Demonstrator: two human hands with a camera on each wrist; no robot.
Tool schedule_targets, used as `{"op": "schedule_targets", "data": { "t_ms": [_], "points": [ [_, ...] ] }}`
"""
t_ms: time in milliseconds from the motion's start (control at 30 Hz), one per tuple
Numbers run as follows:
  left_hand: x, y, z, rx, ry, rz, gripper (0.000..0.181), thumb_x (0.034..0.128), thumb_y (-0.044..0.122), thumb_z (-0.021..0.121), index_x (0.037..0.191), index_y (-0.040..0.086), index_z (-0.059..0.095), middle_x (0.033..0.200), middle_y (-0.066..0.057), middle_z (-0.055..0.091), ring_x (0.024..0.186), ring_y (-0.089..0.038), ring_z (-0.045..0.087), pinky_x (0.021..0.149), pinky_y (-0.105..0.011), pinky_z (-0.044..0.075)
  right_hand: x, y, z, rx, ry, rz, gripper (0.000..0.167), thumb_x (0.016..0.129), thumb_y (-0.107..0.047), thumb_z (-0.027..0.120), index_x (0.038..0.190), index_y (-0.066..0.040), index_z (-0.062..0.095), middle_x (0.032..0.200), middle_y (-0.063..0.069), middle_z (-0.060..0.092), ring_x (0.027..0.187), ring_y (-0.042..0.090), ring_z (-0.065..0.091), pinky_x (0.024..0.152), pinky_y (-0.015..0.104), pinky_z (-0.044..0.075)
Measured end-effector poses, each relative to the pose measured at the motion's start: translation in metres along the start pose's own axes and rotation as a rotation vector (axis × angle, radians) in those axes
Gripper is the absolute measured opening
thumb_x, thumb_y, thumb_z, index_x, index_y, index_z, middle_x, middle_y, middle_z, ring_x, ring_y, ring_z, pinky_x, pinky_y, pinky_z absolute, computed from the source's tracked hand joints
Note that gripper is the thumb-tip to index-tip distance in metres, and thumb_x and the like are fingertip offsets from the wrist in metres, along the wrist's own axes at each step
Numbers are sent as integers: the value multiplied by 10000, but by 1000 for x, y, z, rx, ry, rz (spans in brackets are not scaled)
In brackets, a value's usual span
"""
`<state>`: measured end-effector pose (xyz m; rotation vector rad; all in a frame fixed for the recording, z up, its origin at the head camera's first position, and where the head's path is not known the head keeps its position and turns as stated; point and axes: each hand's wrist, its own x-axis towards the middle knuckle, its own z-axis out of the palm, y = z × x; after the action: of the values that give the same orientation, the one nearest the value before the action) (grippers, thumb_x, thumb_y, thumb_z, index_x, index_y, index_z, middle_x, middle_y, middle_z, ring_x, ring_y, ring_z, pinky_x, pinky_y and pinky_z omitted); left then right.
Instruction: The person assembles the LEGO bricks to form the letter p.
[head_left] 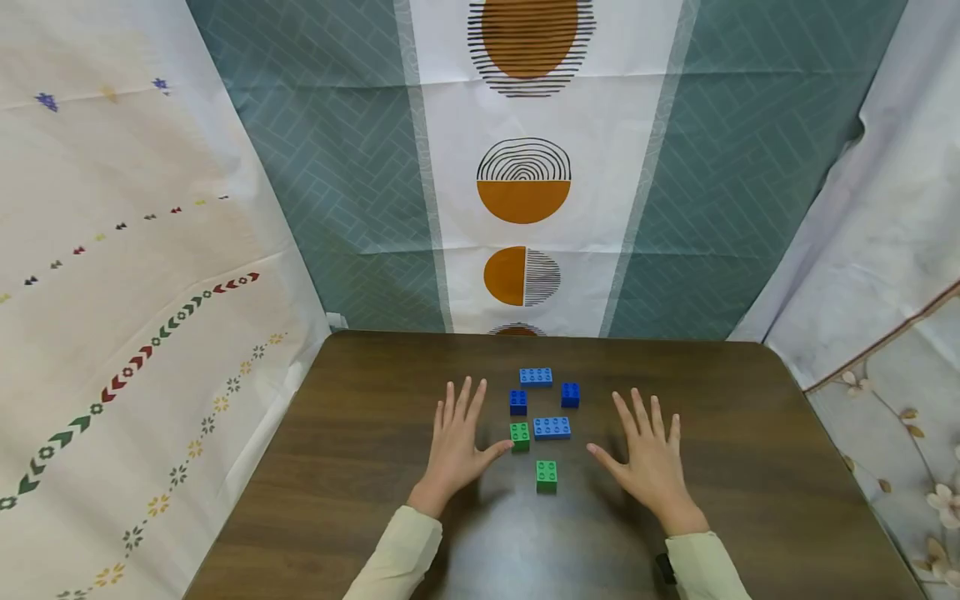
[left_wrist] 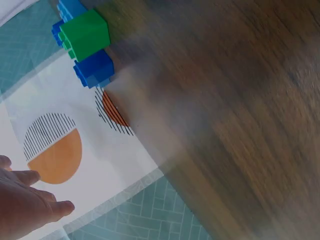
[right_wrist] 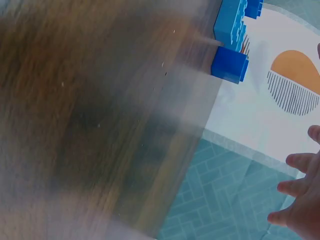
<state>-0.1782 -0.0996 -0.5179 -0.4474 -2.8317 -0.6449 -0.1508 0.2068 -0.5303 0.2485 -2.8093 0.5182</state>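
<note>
Several toy building bricks stand studs-up between the two hands. At the back is a long light-blue brick (head_left: pixel 536 377); below it are a small dark-blue brick (head_left: pixel 518 403) on the left and another dark-blue brick (head_left: pixel 570 395) on the right. A second long blue brick (head_left: pixel 552 428) lies beside a small green brick (head_left: pixel 520 437). Nearest the front sits another green brick (head_left: pixel 546 477). My left hand (head_left: pixel 457 446) spreads its fingers left of the bricks, its thumb tip overlapping the green brick's edge; contact is unclear. My right hand (head_left: pixel 649 458) spreads likewise on the right, apart from the bricks.
A brown wooden table (head_left: pixel 337 467) carries everything. Behind it hangs a teal and white patterned cloth (head_left: pixel 360 208). White printed cloths (head_left: pixel 150 375) flank the table's left and right sides. A dark band (head_left: pixel 664 568) shows at the right wrist.
</note>
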Motion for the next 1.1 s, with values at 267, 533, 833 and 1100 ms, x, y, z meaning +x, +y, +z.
{"op": "schedule_targets", "data": {
  "t_ms": [267, 533, 833, 1100],
  "points": [
    [1, 5, 1, -161, 4, 32, 999, 802, 488, 746, 1555, 212, 151, 1591, -107, 184, 1467, -324, 40, 1152, -588, 138, 0, -10, 5, 58, 26, -48, 922, 843, -585, 635, 1543, -169, 201, 1559, 193, 224, 1429, 437, 118, 1115, 674, 8],
    [4, 7, 13, -392, -55, 33, 926, 836, 263, 770, 1547, 182, 184, 1582, -66, 223, 1454, -324, 145, 1126, -579, 237, -2, -22, 14, 180, -11, -44, 926, 825, -496, 712, 1523, -108, 244, 1538, 178, 285, 1407, 435, 193, 1090, 688, 140],
    [7, 4, 34, -629, -102, -34, 832, 844, 127, 756, 1518, 114, 268, 1505, -131, 373, 1378, -313, 344, 1103, -513, 328, -7, -38, 29, 503, -152, 8, 867, 841, -351, 749, 1512, -92, 264, 1521, 214, 298, 1382, 440, 267, 1039, 694, 272],
    [11, 0, 53, -848, -121, -98, 713, 834, -19, 722, 1446, -29, 355, 1383, -268, 469, 1301, -391, 429, 1079, -528, 351, -11, -45, 44, 726, -234, 32, 818, 849, -254, 756, 1491, -51, 292, 1512, 196, 334, 1359, 414, 335, 1068, 625, 299]
  ]
}}
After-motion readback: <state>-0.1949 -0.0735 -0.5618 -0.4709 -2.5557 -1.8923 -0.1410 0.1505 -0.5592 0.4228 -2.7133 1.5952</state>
